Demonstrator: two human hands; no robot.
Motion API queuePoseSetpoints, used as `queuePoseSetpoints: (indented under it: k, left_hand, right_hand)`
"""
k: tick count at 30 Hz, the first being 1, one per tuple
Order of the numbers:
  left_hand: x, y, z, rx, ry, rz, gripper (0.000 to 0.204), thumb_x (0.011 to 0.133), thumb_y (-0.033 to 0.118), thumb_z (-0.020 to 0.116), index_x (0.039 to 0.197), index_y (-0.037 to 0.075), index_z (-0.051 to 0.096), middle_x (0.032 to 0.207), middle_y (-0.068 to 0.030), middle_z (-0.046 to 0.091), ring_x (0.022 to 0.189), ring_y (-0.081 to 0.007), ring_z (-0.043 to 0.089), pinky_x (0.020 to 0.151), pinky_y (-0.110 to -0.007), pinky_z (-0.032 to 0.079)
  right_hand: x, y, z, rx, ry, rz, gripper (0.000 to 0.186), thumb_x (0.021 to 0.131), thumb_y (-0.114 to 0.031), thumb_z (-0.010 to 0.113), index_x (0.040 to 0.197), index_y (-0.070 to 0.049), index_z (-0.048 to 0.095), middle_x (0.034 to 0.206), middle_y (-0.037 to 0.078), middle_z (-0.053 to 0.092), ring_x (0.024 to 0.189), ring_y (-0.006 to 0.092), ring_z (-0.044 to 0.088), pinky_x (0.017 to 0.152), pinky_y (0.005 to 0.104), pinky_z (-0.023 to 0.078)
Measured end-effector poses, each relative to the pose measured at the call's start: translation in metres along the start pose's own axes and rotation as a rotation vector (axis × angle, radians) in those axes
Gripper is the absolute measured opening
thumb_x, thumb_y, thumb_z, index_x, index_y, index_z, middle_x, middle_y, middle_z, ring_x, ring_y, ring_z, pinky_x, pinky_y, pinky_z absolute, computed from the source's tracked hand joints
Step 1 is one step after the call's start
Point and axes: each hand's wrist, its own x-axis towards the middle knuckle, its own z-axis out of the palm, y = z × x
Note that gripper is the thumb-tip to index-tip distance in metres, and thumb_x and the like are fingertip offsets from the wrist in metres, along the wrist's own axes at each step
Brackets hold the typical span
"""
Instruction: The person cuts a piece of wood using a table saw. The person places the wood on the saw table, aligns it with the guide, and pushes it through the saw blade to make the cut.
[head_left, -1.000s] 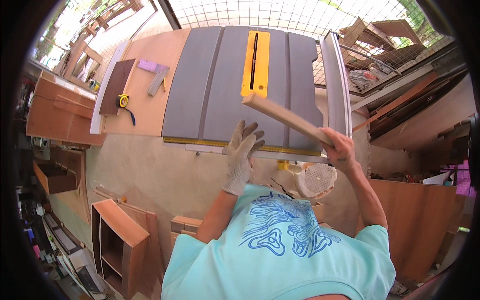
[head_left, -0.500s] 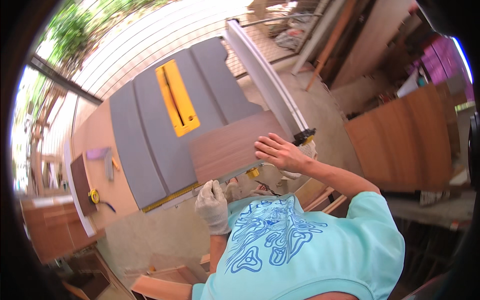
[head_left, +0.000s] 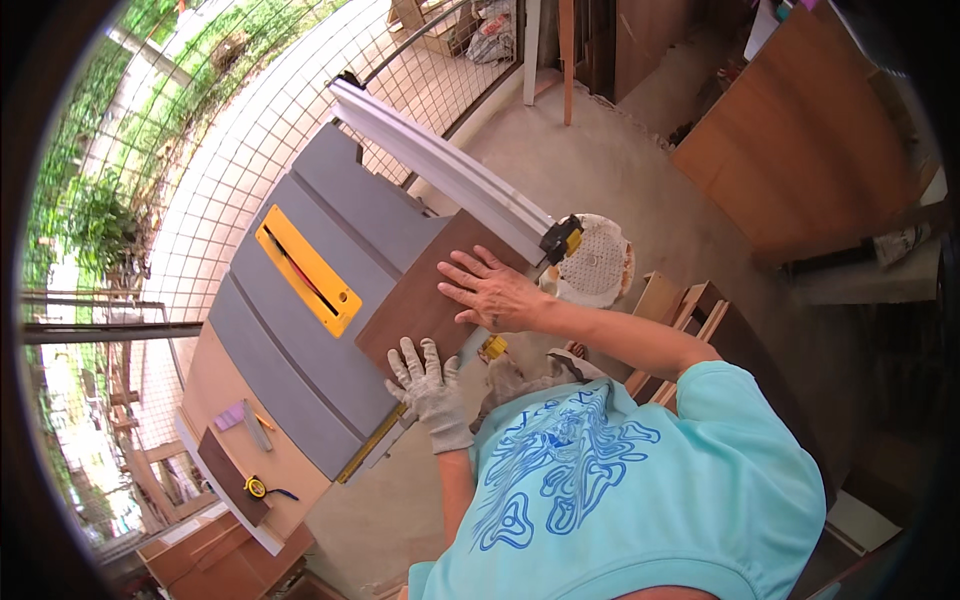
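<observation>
A brown wood-grain board (head_left: 415,315) lies flat on the grey table saw top (head_left: 340,225), beside the long metal fence (head_left: 440,165). My right hand (head_left: 497,293), bare, rests on the board's right part with fingers outstretched. At its near left edge, my left hand (head_left: 432,392), in a pale knit glove, touches the board with spread fingers. A yellow insert (head_left: 300,260) with a long dark slot is set in the saw top, left of the board. What shows of the blade in the slot is too small to make out.
Left of the saw, a tan side panel (head_left: 262,450) holds a dark board strip (head_left: 225,465), a tape measure (head_left: 256,487) and a pencil. A white round stool (head_left: 595,265) stands right of the fence's black end clamp (head_left: 562,240). Large brown panels (head_left: 800,140) lean at right.
My left hand has gone from closed at the board's near corner to spread on its edge. My right hand stays on the board. The whole view has turned.
</observation>
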Motion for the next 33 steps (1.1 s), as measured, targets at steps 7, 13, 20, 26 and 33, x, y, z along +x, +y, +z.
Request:
queuePoseSetpoints:
  k: [7, 13, 20, 26, 33]
  left_hand:
    - [0.011, 0.016, -0.003, 0.138, -0.146, -0.087, 0.06, 0.102, 0.043, 0.062, 0.157, 0.022, 0.05, 0.171, -0.0058, 0.034, 0.16, -0.0344, 0.023, 0.121, -0.072, 0.013]
    - [0.042, 0.057, -0.018, 0.093, -0.082, -0.074, 0.073, 0.099, 0.055, 0.06, 0.158, 0.014, 0.049, 0.171, -0.0083, 0.034, 0.16, -0.0371, 0.022, 0.123, -0.07, 0.009]
    - [0.048, 0.039, -0.005, 0.043, 0.05, -0.035, 0.072, 0.097, 0.058, 0.059, 0.153, 0.014, 0.054, 0.167, -0.0088, 0.041, 0.158, -0.0376, 0.028, 0.123, -0.071, 0.011]
    - [0.07, 0.038, -0.004, -0.015, -0.033, 0.002, 0.063, 0.101, 0.05, 0.056, 0.153, 0.015, 0.055, 0.165, -0.0068, 0.044, 0.157, -0.0348, 0.031, 0.124, -0.07, 0.011]
    - [0.095, 0.039, 0.004, -0.044, 0.0, -0.057, 0.059, 0.1, 0.045, 0.06, 0.153, 0.02, 0.056, 0.165, -0.0032, 0.044, 0.157, -0.0338, 0.031, 0.123, -0.073, 0.01]
  right_hand:
    - [0.017, -0.005, -0.017, -0.012, -0.049, 0.051, 0.058, 0.109, -0.046, 0.044, 0.154, -0.009, 0.051, 0.168, 0.017, 0.035, 0.159, 0.0361, 0.022, 0.129, 0.0559, 0.015]
    - [0.046, 0.018, -0.018, 0.055, -0.147, -0.001, 0.06, 0.109, -0.047, 0.043, 0.158, -0.012, 0.046, 0.169, 0.015, 0.033, 0.16, 0.0384, 0.018, 0.129, 0.0597, 0.012]
    - [0.056, 0.02, 0.002, -0.052, -0.104, -0.047, 0.06, 0.109, -0.049, 0.041, 0.159, -0.016, 0.046, 0.171, 0.011, 0.031, 0.16, 0.0365, 0.02, 0.128, 0.0611, 0.01]
    - [0.086, 0.023, 0.007, -0.096, -0.121, 0.008, 0.056, 0.108, -0.045, 0.043, 0.158, -0.019, 0.049, 0.172, 0.008, 0.032, 0.159, 0.0359, 0.022, 0.128, 0.0618, 0.011]
    - [0.116, 0.034, 0.01, -0.104, -0.128, 0.006, 0.055, 0.107, -0.042, 0.047, 0.157, -0.018, 0.05, 0.17, 0.009, 0.034, 0.158, 0.0372, 0.025, 0.127, 0.063, 0.014]
